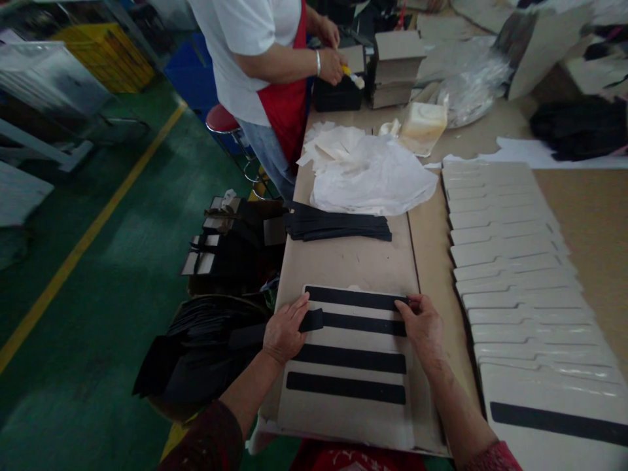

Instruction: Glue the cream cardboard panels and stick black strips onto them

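Observation:
A beige board [348,422] lies on the near part of the table with several black strips across it. The farthest black strip [353,298] spans between my hands. Its right end is pinched between the thumb and fingers of my right hand [423,328]. At its left end rest the fingertips of my left hand [285,332]. A loose black strip [312,320] passes through my left hand, sticking out on both sides and overlapping the second strip's left end. Nearer me, the third strip [350,358] and fourth strip [346,388] lie flat, roughly parallel.
Overlapping beige boards [530,294] run along the right, the nearest bearing a black strip [559,422]. Beyond my board lie stacked black strips [338,224] and crumpled white sheets [373,173]. A co-worker [275,59] stands at the far left, holding a yellow-handled brush [354,77]. Floor boxes hold black pieces [210,333].

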The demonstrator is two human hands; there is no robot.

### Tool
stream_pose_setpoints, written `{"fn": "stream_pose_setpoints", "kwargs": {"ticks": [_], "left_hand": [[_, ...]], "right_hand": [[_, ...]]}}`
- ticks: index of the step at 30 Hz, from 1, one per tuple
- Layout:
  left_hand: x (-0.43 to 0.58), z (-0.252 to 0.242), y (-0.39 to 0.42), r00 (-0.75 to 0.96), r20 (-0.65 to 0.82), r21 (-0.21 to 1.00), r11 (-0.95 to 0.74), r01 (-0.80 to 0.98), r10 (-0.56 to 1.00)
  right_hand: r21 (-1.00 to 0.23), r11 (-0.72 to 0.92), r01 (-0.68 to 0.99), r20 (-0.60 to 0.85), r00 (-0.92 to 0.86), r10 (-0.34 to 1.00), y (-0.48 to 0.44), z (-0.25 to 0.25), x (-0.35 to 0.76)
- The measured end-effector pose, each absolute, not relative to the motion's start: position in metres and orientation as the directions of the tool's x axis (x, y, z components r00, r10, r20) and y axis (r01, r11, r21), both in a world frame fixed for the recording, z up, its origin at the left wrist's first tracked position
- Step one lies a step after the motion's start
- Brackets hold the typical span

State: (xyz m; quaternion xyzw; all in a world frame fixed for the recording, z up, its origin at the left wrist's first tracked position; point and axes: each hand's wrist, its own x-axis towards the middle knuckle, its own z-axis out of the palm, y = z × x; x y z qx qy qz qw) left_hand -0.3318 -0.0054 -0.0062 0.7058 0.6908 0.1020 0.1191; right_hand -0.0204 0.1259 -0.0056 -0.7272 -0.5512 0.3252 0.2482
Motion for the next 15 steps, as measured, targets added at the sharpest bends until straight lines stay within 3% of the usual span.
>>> {"fn": "stream_pose_setpoints", "kwargs": {"ticks": [10, 15], "left_hand": [[-0.333, -0.008, -0.006, 0.033, -0.005, 0.327, -0.029, 0.945, 0.999], [-0.333, -0.004, -0.004, 0.021, -0.050, 0.355, -0.002, 0.935, 0.999]], "right_hand": [[-0.644, -0.176, 0.745, -0.120, 0.129, 0.984, 0.129, -0.007, -0.022], [-0.439, 0.035, 0.898, -0.110, -0.092, 0.990, 0.130, 0.002, -0.030]]}}
